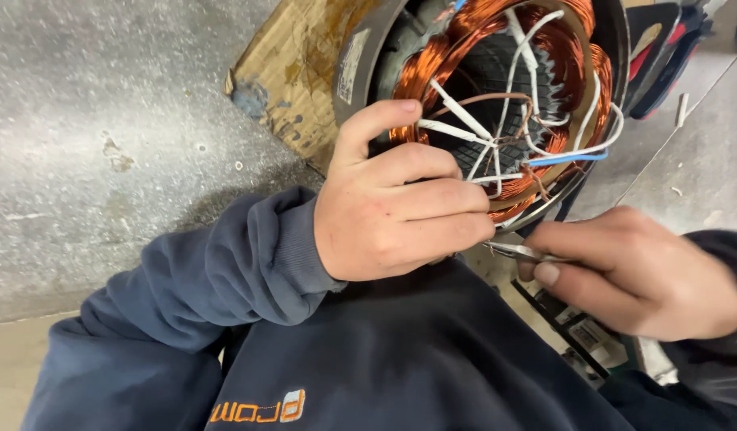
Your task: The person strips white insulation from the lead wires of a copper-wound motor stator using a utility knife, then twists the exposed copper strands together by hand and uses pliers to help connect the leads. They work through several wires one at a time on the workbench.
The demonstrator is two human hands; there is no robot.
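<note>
A round motor stator (360, 64) with copper windings (420, 68) stands tilted in front of me, with white sleeved leads (464, 116), a brown lead and a blue lead (568, 159) crossing its bore. My left hand (392, 207) grips the lower rim and windings, thumb up on the copper coil, fingers curled near the white leads. My right hand (640, 271) sits lower right and pinches a thin metal tool (520, 251) whose tip points left toward the stator's lower edge. Both arms wear dark blue sleeves.
A stained piece of cardboard (297, 72) lies under the stator on a grey concrete floor (105, 144). A black and red object (664, 56) sits at the upper right. A dark flat item with labels (584, 331) lies below my right hand.
</note>
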